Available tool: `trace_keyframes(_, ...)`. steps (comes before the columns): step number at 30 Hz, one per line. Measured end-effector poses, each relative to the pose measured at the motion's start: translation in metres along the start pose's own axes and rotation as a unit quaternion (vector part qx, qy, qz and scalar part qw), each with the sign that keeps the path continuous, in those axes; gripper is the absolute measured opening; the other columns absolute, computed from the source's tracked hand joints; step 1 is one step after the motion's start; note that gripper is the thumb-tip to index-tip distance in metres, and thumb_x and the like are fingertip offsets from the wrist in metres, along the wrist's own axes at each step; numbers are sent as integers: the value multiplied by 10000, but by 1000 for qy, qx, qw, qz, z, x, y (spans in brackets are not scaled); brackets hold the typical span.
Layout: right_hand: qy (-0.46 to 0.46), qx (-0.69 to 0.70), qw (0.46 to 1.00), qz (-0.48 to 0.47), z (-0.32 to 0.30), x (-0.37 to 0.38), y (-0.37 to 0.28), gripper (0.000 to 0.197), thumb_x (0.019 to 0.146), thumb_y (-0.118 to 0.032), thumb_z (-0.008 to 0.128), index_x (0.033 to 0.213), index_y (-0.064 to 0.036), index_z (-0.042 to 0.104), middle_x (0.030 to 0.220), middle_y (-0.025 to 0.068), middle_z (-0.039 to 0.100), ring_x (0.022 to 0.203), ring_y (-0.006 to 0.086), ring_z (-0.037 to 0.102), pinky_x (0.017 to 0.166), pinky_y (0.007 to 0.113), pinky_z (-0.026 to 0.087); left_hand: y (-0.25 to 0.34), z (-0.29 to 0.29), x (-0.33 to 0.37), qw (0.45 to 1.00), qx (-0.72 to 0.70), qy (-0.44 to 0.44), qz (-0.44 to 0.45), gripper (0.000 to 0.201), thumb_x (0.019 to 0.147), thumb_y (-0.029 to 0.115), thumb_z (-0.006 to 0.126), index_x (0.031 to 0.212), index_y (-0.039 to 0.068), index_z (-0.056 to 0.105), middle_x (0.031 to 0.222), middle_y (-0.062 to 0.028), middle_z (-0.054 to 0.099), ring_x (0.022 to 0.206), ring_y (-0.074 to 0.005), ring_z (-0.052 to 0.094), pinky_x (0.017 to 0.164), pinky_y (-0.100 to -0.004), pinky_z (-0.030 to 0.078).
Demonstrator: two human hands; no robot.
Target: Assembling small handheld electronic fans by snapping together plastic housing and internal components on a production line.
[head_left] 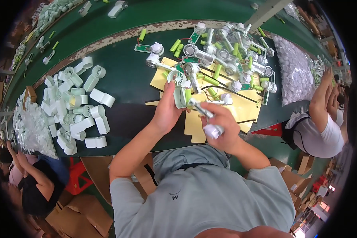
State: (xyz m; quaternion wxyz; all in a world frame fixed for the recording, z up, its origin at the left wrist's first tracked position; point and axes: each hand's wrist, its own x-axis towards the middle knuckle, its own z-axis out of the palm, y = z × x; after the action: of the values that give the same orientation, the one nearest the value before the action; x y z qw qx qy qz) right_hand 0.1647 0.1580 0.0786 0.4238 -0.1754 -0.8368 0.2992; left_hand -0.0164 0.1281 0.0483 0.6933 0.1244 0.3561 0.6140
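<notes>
My left hand (pixel 166 111) is closed around a pale green fan housing shell (pixel 179 98), held upright with its round grille end on top. Beside the shell is a green battery cell (pixel 188 95); whether it touches the shell I cannot tell. Just to the right, my right hand (pixel 226 126) is closed on a white fan motor assembly (pixel 213 131), its slim arm pointing toward the shell. Beyond both hands, a pile of white fan assemblies (pixel 223 55) with wires, circuit boards (pixel 194 37) and green cells (pixel 175 45) lies partly on yellow cardboard (pixel 242 109).
Many pale green shells (pixel 81 126) are heaped on the left of the dark green table (pixel 125 87). A clear bag of white parts (pixel 35 127) lies at far left, another bag (pixel 293 71) at right. Co-workers sit on both sides. Cardboard boxes (pixel 81 214) stand below.
</notes>
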Motion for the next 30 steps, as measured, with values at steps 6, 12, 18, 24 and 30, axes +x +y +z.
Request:
trace_keyframes(6, 123, 45, 990, -52, 14, 24, -2, 372, 790, 93, 732, 1047, -13, 485, 1261, 291, 583, 1060, 319, 667, 762, 339, 583, 1, -6, -1, 986, -26, -163, -18, 594, 1044, 569, 184, 1376, 139, 422, 1138, -12, 594, 953, -152, 575, 749, -336, 467)
trace_keyframes(12, -44, -48, 996, -68, 6, 0, -1, 306, 696, 33, 776, 914, -5, 565, 1260, 283, 586, 992, 376, 669, 773, 387, 577, -4, -19, -1, 989, -46, -139, -13, 600, 1043, 556, 176, 1224, 114, 540, 1081, -33, 583, 905, -139, 575, 771, -329, 473)
trace_keyframes(18, -54, -48, 986, -148, 7, -12, 10, 371, 739, 1, 740, 1036, 3, 518, 1223, 299, 594, 943, 407, 677, 702, 409, 593, 6, -9, -7, 983, 144, -44, 106, 451, 1082, 363, 321, 1461, 130, 247, 979, -33, 521, 721, -92, 523, 554, -227, 438)
trace_keyframes(24, -53, -58, 991, -108, 3, -15, 13, 390, 735, 0, 746, 1048, 9, 514, 1232, 286, 596, 972, 410, 675, 728, 414, 603, 5, -7, -5, 980, 116, -49, 154, 641, 1066, 357, 361, 1580, 176, 23, 1038, -55, 522, 767, -106, 519, 567, -240, 432)
trace_keyframes(30, -83, -54, 985, -139, 1, -14, 15, 346, 744, -36, 752, 1015, 4, 541, 1243, 250, 604, 990, 391, 676, 747, 400, 602, 2, -9, -4, 976, 108, -68, 174, 647, 1046, 291, 377, 1580, 168, 33, 1125, -61, 511, 859, -129, 521, 629, -259, 446)
